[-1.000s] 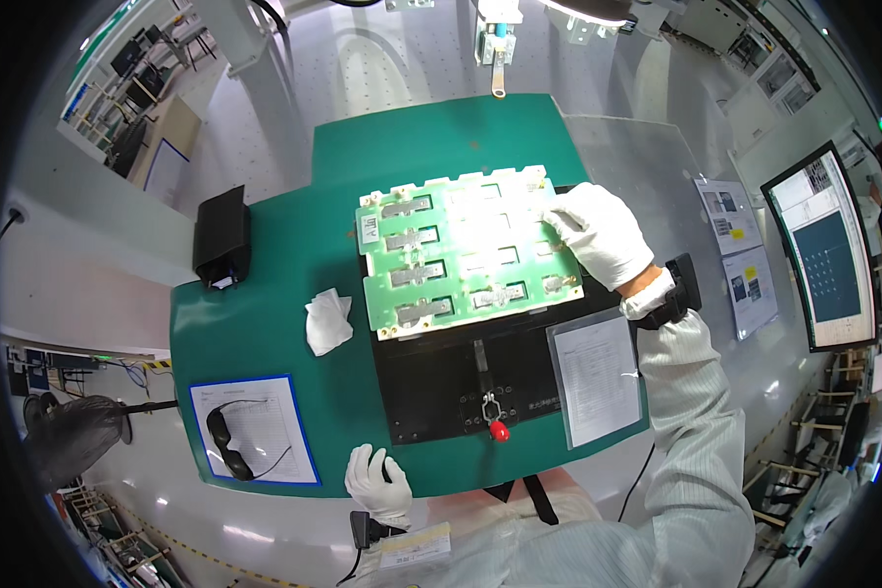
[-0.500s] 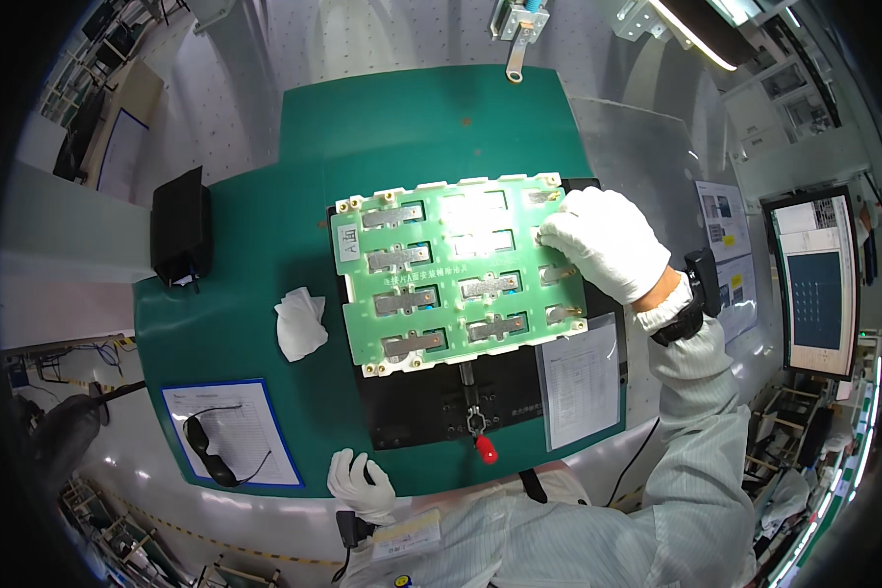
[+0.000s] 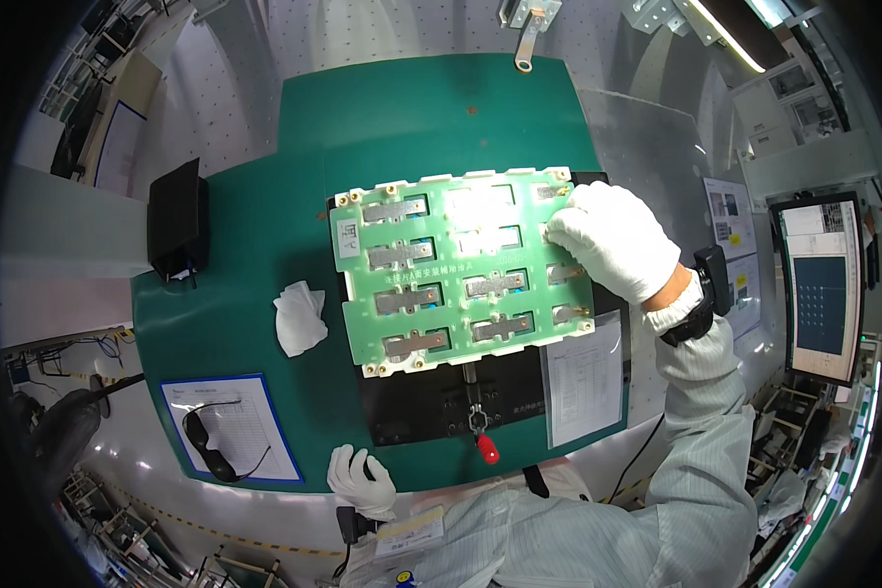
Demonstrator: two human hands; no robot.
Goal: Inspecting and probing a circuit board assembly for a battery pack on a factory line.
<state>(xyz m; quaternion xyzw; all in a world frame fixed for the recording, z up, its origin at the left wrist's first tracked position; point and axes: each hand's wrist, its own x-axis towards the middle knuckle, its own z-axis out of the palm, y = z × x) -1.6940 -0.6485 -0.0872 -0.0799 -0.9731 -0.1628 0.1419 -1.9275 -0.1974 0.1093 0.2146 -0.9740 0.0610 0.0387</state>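
Observation:
A green fixture board (image 3: pixel 461 257) with rows of cutouts lies on a black base (image 3: pixel 426 407). Flat metal connector strips (image 3: pixel 409 299) sit in the cutouts; glare washes out two in the upper middle. My right hand (image 3: pixel 617 240), white-gloved, is over the board's right edge, fingers pinched together at a cutout in the right column. Whatever the fingertips hold is hidden. By the table's front edge rests my left hand (image 3: pixel 362 482), also gloved, its fingers loosely bent and apart with nothing in them. A red-handled toggle clamp (image 3: pixel 478 421) is fixed at the base's front.
On the green mat (image 3: pixel 431 118) lie a crumpled white cloth (image 3: pixel 301 319), a clipboard (image 3: pixel 274 416) with dark glasses (image 3: pixel 211 446) on it, and a sleeved sheet (image 3: pixel 583 387). A black box (image 3: pixel 176 220) stands left, a monitor (image 3: pixel 819 289) right.
The view has shifted slightly. My right hand stays at the same cutout, fingers still pinched, and my left hand stays at the table's front edge.

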